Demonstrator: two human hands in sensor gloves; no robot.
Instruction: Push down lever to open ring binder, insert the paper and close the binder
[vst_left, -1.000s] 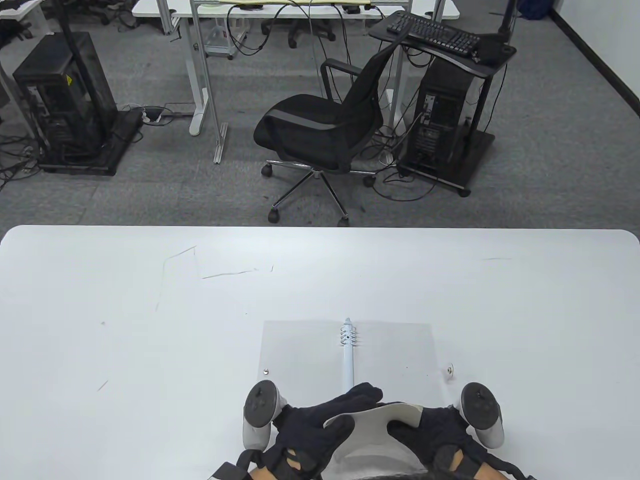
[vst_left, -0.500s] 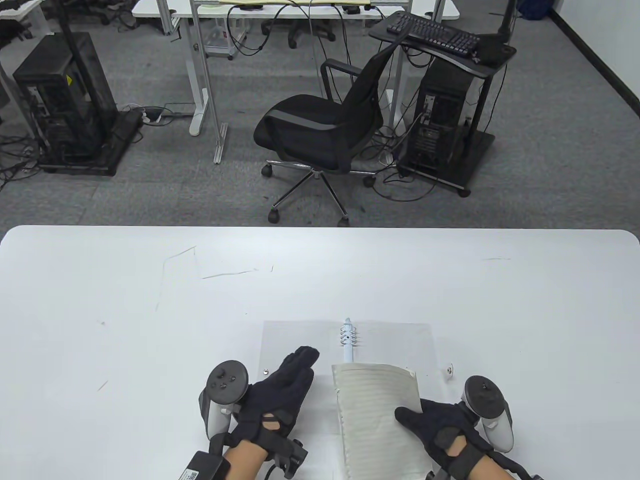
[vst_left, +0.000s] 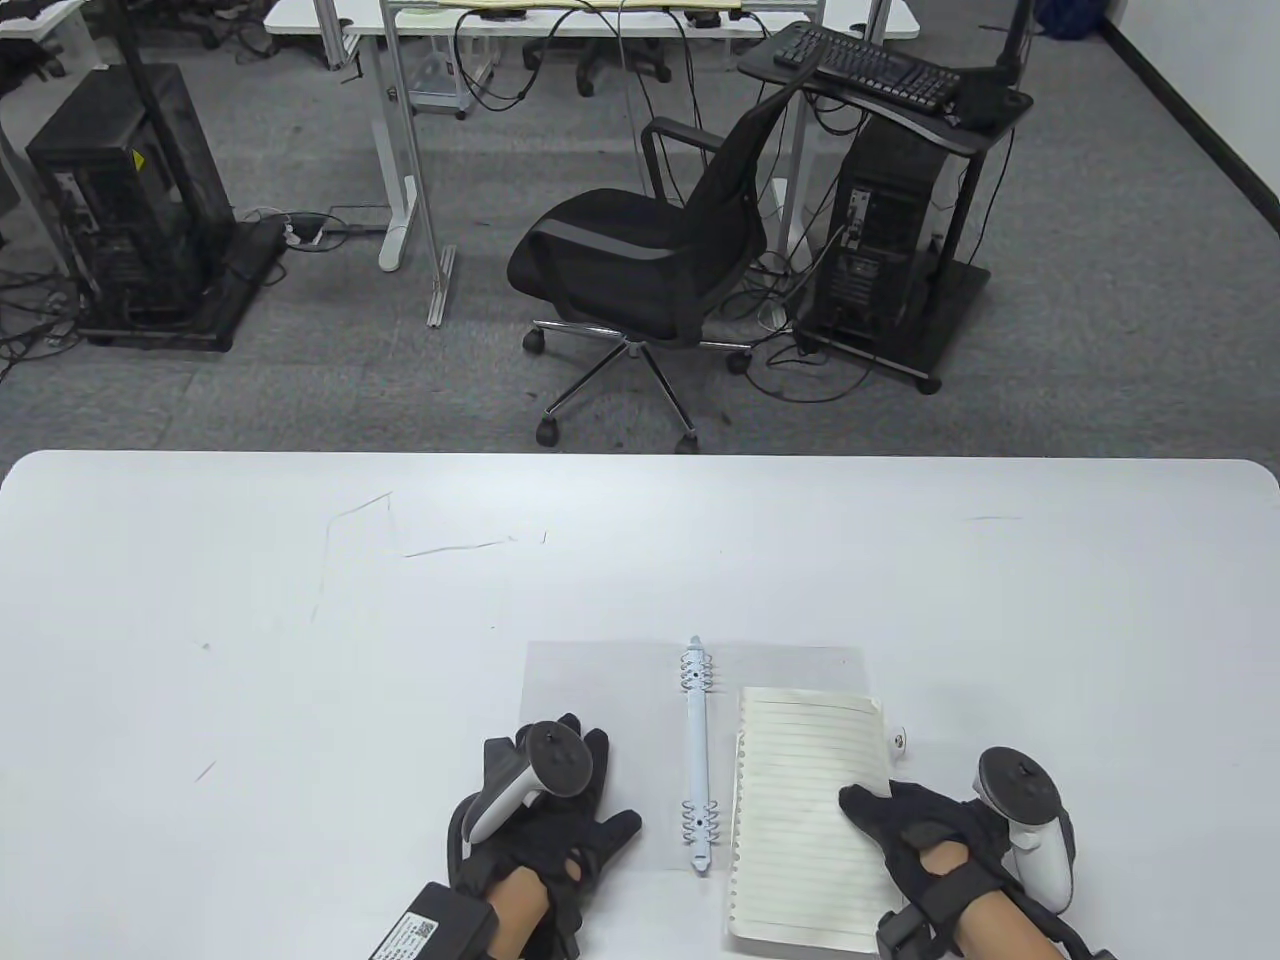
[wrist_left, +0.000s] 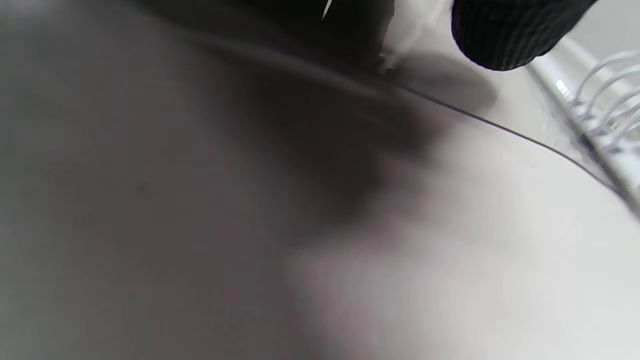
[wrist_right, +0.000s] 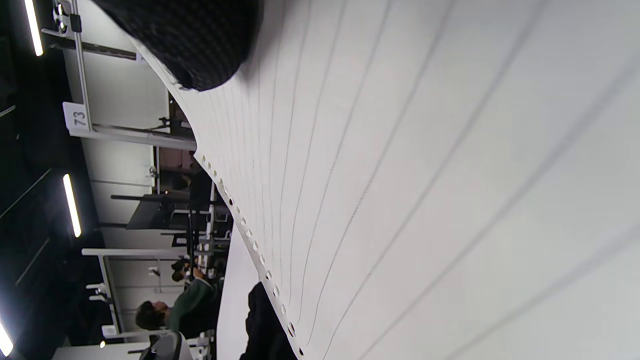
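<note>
I am holding the paper (vst_left: 805, 810) flat under my right hand (vst_left: 925, 835), fingers straight, its punched edge beside the binder (vst_left: 640, 690) rings (vst_left: 697, 760), not yet threaded. My left hand (vst_left: 545, 815) is pressing flat on the left cover. Inserting and closing remain.

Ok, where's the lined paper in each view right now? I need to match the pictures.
Table view: lined paper lies right of the ring spine, under the right hand.
Left wrist view: not in it; only the rings and a left fingertip.
Right wrist view: it fills most of the picture, punched holes along its edge.
Shared landmark: the ring spine for table and left wrist views; the paper's punched edge for table and right wrist views.
</note>
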